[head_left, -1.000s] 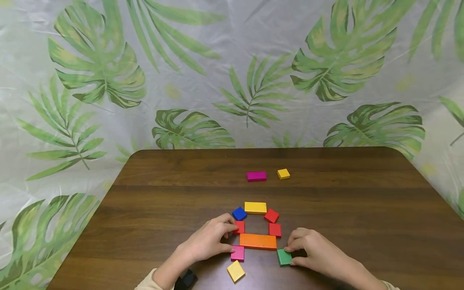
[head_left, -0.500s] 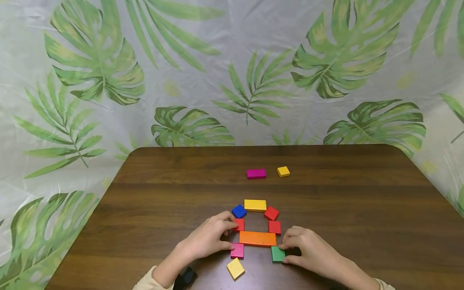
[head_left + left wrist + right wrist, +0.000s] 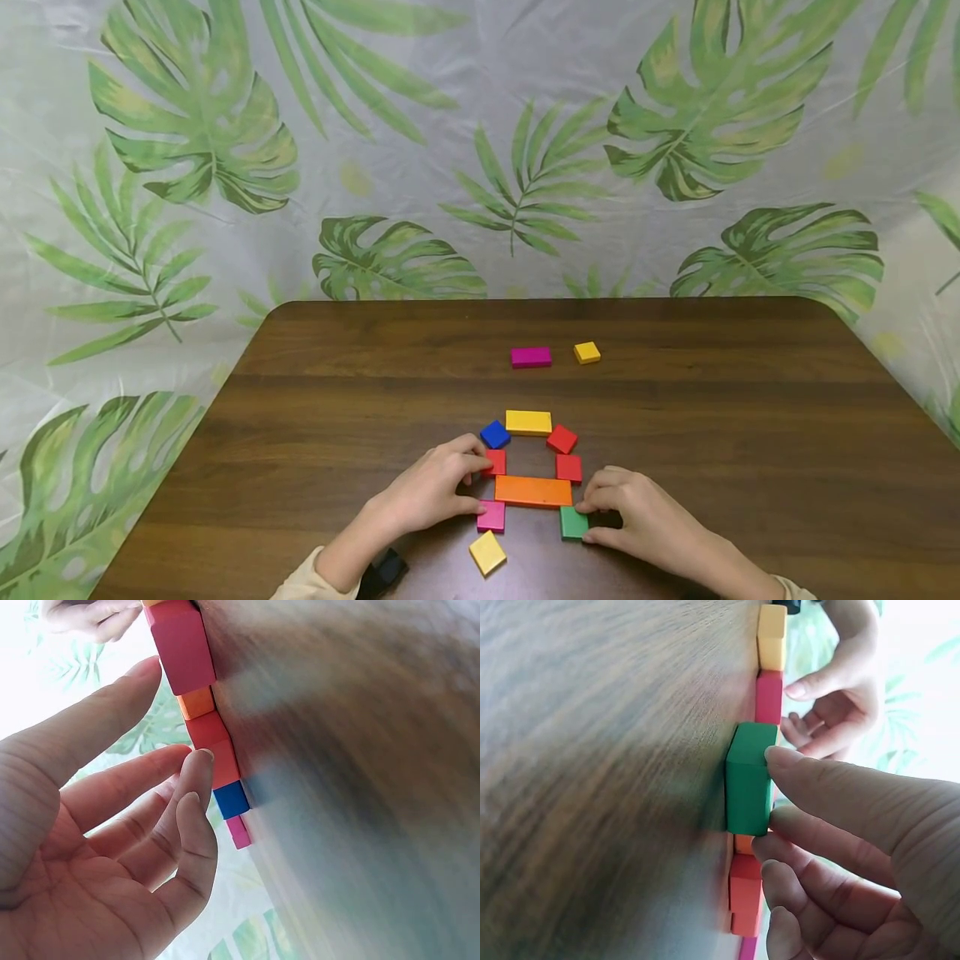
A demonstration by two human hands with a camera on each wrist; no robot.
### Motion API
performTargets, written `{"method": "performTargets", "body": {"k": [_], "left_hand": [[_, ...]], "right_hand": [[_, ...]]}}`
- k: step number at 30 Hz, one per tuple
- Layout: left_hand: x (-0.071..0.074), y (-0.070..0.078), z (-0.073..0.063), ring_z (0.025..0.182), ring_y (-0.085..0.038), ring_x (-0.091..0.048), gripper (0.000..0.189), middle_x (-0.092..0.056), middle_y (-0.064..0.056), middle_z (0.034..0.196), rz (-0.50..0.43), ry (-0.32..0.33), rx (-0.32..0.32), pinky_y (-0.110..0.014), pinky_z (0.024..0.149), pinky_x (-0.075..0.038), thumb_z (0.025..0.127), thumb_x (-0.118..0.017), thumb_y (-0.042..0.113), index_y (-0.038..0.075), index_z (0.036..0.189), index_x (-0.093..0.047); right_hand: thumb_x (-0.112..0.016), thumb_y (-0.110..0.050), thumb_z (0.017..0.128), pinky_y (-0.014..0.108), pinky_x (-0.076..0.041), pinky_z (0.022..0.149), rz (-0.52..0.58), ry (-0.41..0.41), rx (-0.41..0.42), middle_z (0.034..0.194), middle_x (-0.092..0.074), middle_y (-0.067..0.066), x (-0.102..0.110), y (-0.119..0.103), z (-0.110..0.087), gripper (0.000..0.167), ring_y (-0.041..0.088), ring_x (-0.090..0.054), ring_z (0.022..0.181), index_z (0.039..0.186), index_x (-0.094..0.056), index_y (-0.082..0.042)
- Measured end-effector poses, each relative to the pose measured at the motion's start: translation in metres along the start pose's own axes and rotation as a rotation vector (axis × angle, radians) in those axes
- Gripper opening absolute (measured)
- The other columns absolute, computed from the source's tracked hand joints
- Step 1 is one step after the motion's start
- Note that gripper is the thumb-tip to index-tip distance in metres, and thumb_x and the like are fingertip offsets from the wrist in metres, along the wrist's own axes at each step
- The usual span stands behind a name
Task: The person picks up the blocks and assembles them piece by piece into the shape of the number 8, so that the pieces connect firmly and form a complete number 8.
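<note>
My right hand point(image 3: 637, 512) pinches a green square block point(image 3: 574, 523) by its corner edges, thumb and index finger on it, at the lower right end of an orange bar point(image 3: 533, 492). The left hand point(image 3: 433, 487) has its thumb tip at a pink square block point(image 3: 491, 517) and its fingertips at a red block point(image 3: 496, 462), with fingers loosely bent. A ring of blocks rises above the orange bar: a second red block point(image 3: 568, 468), a tilted red block point(image 3: 562, 439), a yellow bar point(image 3: 528, 422) and a tilted blue block point(image 3: 495, 434).
A tilted yellow block point(image 3: 487, 553) lies just below the pink one. Farther back on the wooden table point(image 3: 360, 375) are a magenta bar point(image 3: 531, 357) and a small yellow block point(image 3: 587, 352). A leaf-print cloth point(image 3: 405, 167) hangs behind the table.
The green block has slid left in my right hand's pinch, up to the lower right corner of the orange bar. My left hand stays in place.
</note>
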State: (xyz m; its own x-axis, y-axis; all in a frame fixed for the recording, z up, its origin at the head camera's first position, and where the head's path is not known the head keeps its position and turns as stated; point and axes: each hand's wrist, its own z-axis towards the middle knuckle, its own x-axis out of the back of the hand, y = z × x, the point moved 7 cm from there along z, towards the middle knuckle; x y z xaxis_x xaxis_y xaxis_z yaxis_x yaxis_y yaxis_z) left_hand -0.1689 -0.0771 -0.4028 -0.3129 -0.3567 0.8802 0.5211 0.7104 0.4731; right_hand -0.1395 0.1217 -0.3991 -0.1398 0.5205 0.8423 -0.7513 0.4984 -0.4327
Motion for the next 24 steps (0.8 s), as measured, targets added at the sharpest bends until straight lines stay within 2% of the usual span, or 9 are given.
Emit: {"method": "performTargets", "body": {"k": [7, 15, 24], "left_hand": [[-0.0004, -0.0008, 0.0012, 0.077, -0.004, -0.049, 0.043, -0.056, 0.000, 0.107, -0.006, -0.013, 0.012, -0.012, 0.067, -0.043, 0.077, -0.077, 0.025, 0.004, 0.113, -0.067], [0.0012, 0.0009, 0.0010, 0.077, -0.005, -0.049, 0.042, -0.056, 0.000, 0.106, 0.000, -0.005, 0.001, -0.012, 0.067, -0.043, 0.077, -0.077, 0.024, 0.004, 0.112, -0.067], [-0.0005, 0.0001, 0.0002, 0.076, -0.004, -0.048, 0.042, -0.056, 0.000, 0.106, -0.002, -0.011, 0.008, -0.012, 0.067, -0.043, 0.077, -0.077, 0.025, 0.005, 0.113, -0.067]], "right_hand": [[-0.080, -0.022, 0.071, 0.016, -0.049, 0.066, -0.002, -0.034, -0.041, 0.084, -0.063, -0.012, -0.0005, 0.0013, 0.0006, 0.019, 0.001, -0.053, 0.077, 0.088, -0.073, -0.015], [-0.081, -0.020, 0.071, 0.016, -0.049, 0.066, -0.001, -0.020, -0.035, 0.083, -0.064, -0.011, 0.0001, 0.0006, 0.0011, 0.019, 0.001, -0.053, 0.077, 0.088, -0.073, -0.015], [-0.080, -0.024, 0.072, 0.015, -0.046, 0.062, 0.011, -0.063, -0.105, 0.084, -0.065, -0.011, -0.0017, 0.0034, -0.0005, 0.022, -0.003, -0.049, 0.075, 0.091, -0.073, -0.014]]}}
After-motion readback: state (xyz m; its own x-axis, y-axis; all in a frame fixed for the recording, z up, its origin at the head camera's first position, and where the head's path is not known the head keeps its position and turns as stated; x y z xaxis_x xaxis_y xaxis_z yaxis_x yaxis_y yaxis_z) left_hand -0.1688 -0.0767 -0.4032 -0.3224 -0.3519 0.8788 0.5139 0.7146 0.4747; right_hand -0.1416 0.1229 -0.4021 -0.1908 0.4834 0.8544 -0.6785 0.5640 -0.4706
